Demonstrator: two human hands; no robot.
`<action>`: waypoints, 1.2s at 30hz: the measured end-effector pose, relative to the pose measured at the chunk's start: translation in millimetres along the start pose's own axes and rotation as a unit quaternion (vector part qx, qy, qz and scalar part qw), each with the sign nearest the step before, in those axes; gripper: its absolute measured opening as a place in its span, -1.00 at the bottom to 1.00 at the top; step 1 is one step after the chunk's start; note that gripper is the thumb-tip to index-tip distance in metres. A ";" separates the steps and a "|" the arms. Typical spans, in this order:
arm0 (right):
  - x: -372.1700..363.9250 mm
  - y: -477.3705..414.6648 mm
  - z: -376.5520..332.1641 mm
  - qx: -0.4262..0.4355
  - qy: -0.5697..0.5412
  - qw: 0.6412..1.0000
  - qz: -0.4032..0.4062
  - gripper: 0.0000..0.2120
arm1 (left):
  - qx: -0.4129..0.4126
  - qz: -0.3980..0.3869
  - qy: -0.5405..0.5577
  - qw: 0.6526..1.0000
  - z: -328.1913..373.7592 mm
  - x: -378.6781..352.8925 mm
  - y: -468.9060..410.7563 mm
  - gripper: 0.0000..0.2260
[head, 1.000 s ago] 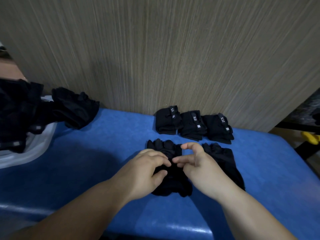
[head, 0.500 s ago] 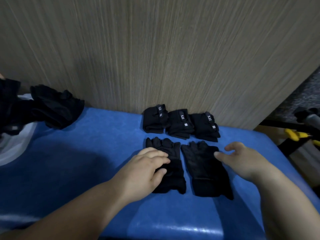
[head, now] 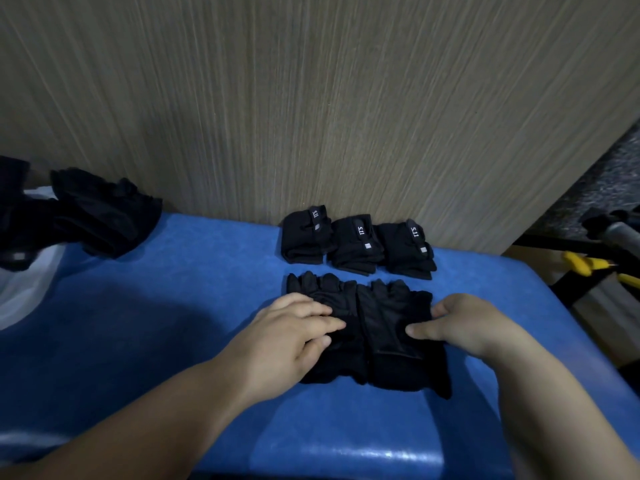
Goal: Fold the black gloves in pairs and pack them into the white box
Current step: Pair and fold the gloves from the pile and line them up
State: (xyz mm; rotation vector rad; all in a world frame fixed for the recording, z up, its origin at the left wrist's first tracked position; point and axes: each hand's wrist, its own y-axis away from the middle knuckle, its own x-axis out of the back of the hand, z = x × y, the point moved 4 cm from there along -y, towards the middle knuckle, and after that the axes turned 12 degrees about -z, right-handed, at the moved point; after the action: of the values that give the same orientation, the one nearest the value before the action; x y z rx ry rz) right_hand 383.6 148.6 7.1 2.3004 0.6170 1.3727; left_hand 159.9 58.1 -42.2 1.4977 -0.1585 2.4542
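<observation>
We're aligning a pair: left hand [head: 287, 327], fingers straight, presses the left glove [head: 329, 292]; right hand [head: 464, 323] touches the right glove [head: 388, 313], grip unclear. Next, probably stack and fold. White box [head: 24, 292] sits at nine o'clock.

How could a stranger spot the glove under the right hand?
On the blue padded table, nearer than three folded black glove bundles, two black fabric gloves lie flat. It is the right-hand glove, touched by the right hand.
</observation>
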 end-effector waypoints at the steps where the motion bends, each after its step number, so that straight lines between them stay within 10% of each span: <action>1: -1.5 -1.7 0.4 0.001 0.010 1.000 -0.003 -0.63 | 0.000 -0.001 -0.002 1.000 0.1 -0.1 0.0 -0.47; 6: -0.3 -3.1 -1.6 0.024 0.018 0.999 0.028 -0.65 | 0.009 -0.017 -0.008 1.000 0.2 -0.7 -0.2 -0.55; 13: -12.5 -4.1 -17.0 0.132 -0.247 0.960 -0.017 -0.69 | 0.006 -0.019 -0.009 1.000 1.5 -0.4 0.9 -0.66; 21: -35.3 12.4 -48.0 0.178 -0.432 0.876 -0.117 -0.68 | -0.007 0.019 0.058 0.998 -0.6 3.4 -2.0 -0.34; 28: -55.3 20.1 -64.9 0.213 -0.451 0.852 -0.159 -0.64 | 0.013 0.083 0.201 0.976 0.9 12.7 1.6 -0.34; 36: -55.6 15.2 -61.7 0.224 -0.384 0.884 -0.143 -0.72 | 0.148 0.129 0.096 0.976 -5.8 24.8 5.4 -0.44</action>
State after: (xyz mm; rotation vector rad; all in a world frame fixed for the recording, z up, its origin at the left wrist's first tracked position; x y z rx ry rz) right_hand 307.8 111.7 2.7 2.6698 1.0002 0.1168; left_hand 142.7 58.3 -22.7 1.4114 0.0587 2.9227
